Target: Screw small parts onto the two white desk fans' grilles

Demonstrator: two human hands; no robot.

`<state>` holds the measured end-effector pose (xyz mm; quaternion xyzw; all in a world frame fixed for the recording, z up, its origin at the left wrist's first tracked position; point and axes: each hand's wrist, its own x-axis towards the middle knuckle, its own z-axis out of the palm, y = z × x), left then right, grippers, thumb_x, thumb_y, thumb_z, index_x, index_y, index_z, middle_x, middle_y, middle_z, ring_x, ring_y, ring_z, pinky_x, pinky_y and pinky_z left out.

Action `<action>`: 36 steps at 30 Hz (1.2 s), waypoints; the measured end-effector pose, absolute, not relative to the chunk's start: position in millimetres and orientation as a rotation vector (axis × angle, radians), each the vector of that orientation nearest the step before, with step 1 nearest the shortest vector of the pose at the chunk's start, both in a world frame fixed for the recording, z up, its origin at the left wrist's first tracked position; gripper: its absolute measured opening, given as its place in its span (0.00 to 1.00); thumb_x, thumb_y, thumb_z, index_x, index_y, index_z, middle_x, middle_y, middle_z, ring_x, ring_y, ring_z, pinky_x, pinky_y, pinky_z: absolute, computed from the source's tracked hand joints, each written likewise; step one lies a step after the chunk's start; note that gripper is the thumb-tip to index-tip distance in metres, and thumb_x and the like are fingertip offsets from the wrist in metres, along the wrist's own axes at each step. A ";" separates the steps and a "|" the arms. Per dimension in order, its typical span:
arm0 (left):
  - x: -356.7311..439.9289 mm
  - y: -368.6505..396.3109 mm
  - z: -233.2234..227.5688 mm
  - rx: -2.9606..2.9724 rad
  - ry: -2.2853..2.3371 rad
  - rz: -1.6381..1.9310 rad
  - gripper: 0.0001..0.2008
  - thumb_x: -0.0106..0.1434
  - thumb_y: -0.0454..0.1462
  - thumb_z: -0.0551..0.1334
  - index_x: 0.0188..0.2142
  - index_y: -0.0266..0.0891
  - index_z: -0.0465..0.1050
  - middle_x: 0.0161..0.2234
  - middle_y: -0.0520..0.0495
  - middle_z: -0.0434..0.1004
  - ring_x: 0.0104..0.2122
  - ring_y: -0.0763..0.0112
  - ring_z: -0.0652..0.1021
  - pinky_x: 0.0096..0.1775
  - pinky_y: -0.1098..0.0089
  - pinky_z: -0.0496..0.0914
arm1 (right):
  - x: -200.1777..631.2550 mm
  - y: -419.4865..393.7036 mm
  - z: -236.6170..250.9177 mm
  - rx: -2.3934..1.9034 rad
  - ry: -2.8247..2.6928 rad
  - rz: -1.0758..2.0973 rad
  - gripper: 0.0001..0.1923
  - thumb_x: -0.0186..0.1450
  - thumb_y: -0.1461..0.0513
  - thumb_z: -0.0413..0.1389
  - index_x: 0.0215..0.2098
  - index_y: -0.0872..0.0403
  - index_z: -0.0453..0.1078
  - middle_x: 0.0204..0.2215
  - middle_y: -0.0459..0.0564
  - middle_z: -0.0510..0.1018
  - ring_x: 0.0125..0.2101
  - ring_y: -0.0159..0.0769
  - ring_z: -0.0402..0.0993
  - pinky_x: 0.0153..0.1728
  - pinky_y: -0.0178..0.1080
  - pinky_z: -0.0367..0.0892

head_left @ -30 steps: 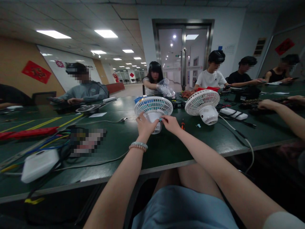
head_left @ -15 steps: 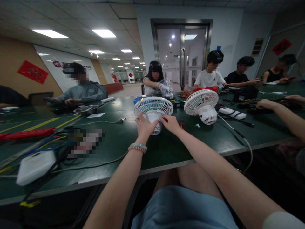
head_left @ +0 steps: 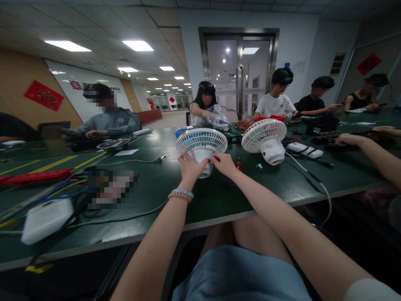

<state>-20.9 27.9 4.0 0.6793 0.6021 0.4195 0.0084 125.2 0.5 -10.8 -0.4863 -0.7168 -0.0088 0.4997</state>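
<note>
A white fan (head_left: 203,138) stands on the green table, its round grille turned away and its motor housing towards me. My left hand (head_left: 191,169) is wrapped round the left side of that housing, the thumb reaching across its back. At the housing's right side, my right hand (head_left: 224,164) has thumb and fingers pinched together, close to my left thumb. Whatever lies between those fingertips is too small to make out. Just right of my right hand is a small orange-handled tool (head_left: 239,165), and beyond it a light blue scrap (head_left: 259,166).
A second white fan (head_left: 266,138) leans to the right, its cable running over the table edge. A white power strip (head_left: 305,149) lies beside it. A blue bin (head_left: 184,132) stands behind my fan. To the left are a white box (head_left: 47,219) and wires. Several people sit around.
Both hands stay at the fan housing, with the right fingertips shifted slightly. A small bluish spot at those fingertips no longer shows. The person opposite has moved the clear plastic bag a little.
</note>
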 end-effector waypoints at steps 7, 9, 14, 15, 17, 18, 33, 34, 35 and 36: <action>-19.8 30.0 2.0 2.124 1.843 1.362 0.44 0.47 0.51 0.62 0.57 0.35 0.45 0.51 0.33 0.53 0.53 0.47 0.64 0.51 0.53 0.62 | 127.8 5.4 -14.1 -1.196 -1.715 0.094 0.14 0.64 0.58 0.48 0.29 0.57 0.71 0.22 0.45 0.74 0.25 0.28 0.67 0.29 0.30 0.57; -18.0 31.0 1.1 2.111 1.838 1.396 0.44 0.47 0.50 0.63 0.57 0.35 0.45 0.51 0.33 0.53 0.54 0.47 0.62 0.51 0.53 0.61 | 127.9 6.0 -14.9 -1.200 -1.718 0.102 0.15 0.64 0.57 0.48 0.28 0.57 0.71 0.22 0.45 0.73 0.25 0.28 0.67 0.29 0.30 0.56; -12.3 26.7 2.5 2.102 1.813 1.553 0.41 0.46 0.45 0.64 0.56 0.34 0.48 0.52 0.32 0.52 0.54 0.46 0.59 0.51 0.49 0.59 | 127.0 7.2 -15.7 -1.205 -1.723 0.093 0.17 0.65 0.56 0.47 0.27 0.57 0.70 0.21 0.45 0.72 0.24 0.28 0.65 0.28 0.30 0.55; -12.0 24.9 3.7 2.110 1.796 1.612 0.39 0.47 0.44 0.63 0.55 0.35 0.49 0.52 0.33 0.53 0.54 0.46 0.59 0.51 0.49 0.58 | 126.8 7.4 -15.6 -1.215 -1.727 0.089 0.17 0.65 0.56 0.47 0.26 0.57 0.69 0.21 0.45 0.72 0.24 0.28 0.65 0.28 0.30 0.55; -12.9 21.4 6.4 2.145 1.740 1.748 0.34 0.48 0.40 0.62 0.54 0.36 0.52 0.53 0.34 0.53 0.54 0.49 0.58 0.53 0.49 0.56 | 126.4 7.9 -15.2 -1.240 -1.737 0.082 0.17 0.65 0.56 0.47 0.26 0.57 0.69 0.22 0.45 0.72 0.25 0.28 0.65 0.29 0.30 0.55; -14.0 20.1 7.9 2.182 1.694 1.807 0.31 0.49 0.38 0.61 0.52 0.36 0.54 0.53 0.35 0.54 0.54 0.51 0.58 0.53 0.50 0.56 | 126.1 8.0 -14.9 -1.251 -1.741 0.080 0.17 0.65 0.56 0.46 0.26 0.57 0.69 0.22 0.45 0.72 0.25 0.28 0.66 0.29 0.30 0.55; -9.5 10.7 10.1 2.888 1.232 1.349 0.13 0.51 0.33 0.57 0.38 0.42 0.70 0.38 0.47 0.73 0.45 0.61 0.69 0.48 0.58 0.56 | 126.8 9.9 -16.1 -1.287 -1.768 -0.006 0.13 0.65 0.58 0.47 0.33 0.56 0.71 0.30 0.50 0.76 0.31 0.32 0.69 0.33 0.32 0.58; -9.6 10.1 10.6 2.897 1.233 1.348 0.13 0.51 0.33 0.57 0.38 0.42 0.70 0.38 0.47 0.73 0.45 0.61 0.69 0.48 0.58 0.56 | 126.9 10.3 -16.3 -1.289 -1.768 -0.004 0.13 0.65 0.58 0.47 0.33 0.56 0.71 0.30 0.50 0.76 0.31 0.32 0.70 0.33 0.32 0.58; -9.6 9.7 11.1 2.903 1.238 1.345 0.13 0.51 0.34 0.57 0.37 0.42 0.70 0.37 0.47 0.74 0.45 0.61 0.69 0.47 0.58 0.56 | 126.9 10.5 -16.4 -1.287 -1.767 0.000 0.13 0.65 0.58 0.47 0.34 0.56 0.71 0.30 0.50 0.77 0.31 0.33 0.70 0.33 0.32 0.58; -9.4 9.4 11.5 2.905 1.247 1.342 0.12 0.51 0.34 0.57 0.37 0.42 0.71 0.37 0.47 0.74 0.45 0.60 0.68 0.47 0.58 0.56 | 127.0 10.7 -16.4 -1.281 -1.766 0.004 0.14 0.65 0.58 0.47 0.34 0.56 0.72 0.31 0.50 0.77 0.32 0.33 0.70 0.34 0.32 0.59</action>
